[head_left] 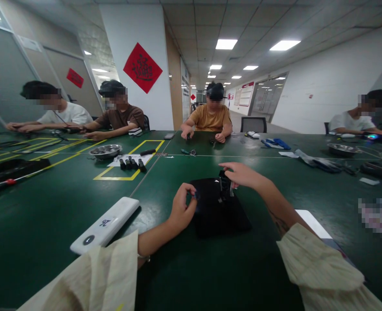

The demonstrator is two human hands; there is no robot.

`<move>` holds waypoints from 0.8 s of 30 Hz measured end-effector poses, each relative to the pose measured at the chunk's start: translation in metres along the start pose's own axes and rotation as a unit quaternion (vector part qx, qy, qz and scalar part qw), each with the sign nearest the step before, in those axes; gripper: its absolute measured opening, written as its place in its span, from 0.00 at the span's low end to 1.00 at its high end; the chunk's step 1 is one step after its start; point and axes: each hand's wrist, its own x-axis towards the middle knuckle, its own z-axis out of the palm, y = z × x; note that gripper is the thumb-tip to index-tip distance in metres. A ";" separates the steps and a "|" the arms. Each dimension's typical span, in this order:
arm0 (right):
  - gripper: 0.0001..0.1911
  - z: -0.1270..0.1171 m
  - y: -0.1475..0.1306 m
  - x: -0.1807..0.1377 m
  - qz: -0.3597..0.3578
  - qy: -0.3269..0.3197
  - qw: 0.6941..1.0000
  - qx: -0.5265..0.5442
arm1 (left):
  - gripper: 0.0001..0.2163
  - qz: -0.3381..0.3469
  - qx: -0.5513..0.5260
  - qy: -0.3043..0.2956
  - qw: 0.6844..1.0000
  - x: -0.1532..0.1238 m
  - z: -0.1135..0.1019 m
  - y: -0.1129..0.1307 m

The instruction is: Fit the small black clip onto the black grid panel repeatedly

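A black mat (221, 216) lies on the green table (64, 216) in front of me. My right hand (241, 175) is closed around the top of a small black device (225, 188) that stands upright on the mat's far edge. At the mat's left edge my left hand (181, 209) is curled, its thumb and fingers pinched on a tiny dark-blue part (196, 195) that I cannot name. Both forearms wear loose cream sleeves.
A white oblong power bank (105, 224) lies to my left. Further off are a yellow-taped rectangle with small black parts (131, 163), a metal bowl (105, 151), scissors (188, 151) and a second bowl (342, 149). Several other people sit around the table.
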 end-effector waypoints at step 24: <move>0.32 0.001 0.010 0.003 -0.049 -0.112 0.991 0.051 | 0.09 -0.065 -0.043 -0.048 0.996 -0.001 0.002 0.005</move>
